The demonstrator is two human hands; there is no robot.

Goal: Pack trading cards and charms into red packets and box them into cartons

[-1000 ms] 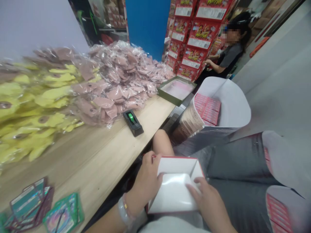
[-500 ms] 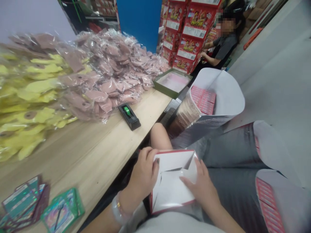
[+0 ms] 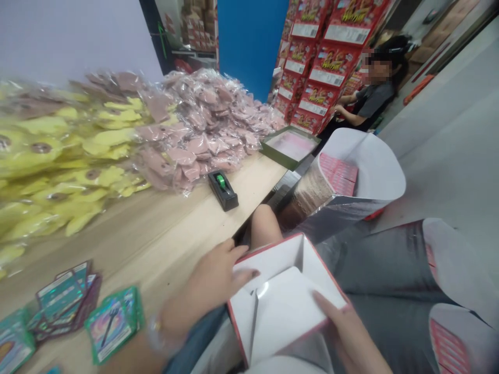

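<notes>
Head view gives me the left hand [image 3: 206, 285] and right hand [image 3: 349, 335], grips wide, holding a red-edged white cardboard box [image 3: 286, 306] between them

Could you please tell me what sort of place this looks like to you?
It looks like a packing workshop or warehouse: stacked red printed cartons, heaps of plastic-bagged pink goods on a wooden table, and a tape dispenser beside them.
</notes>
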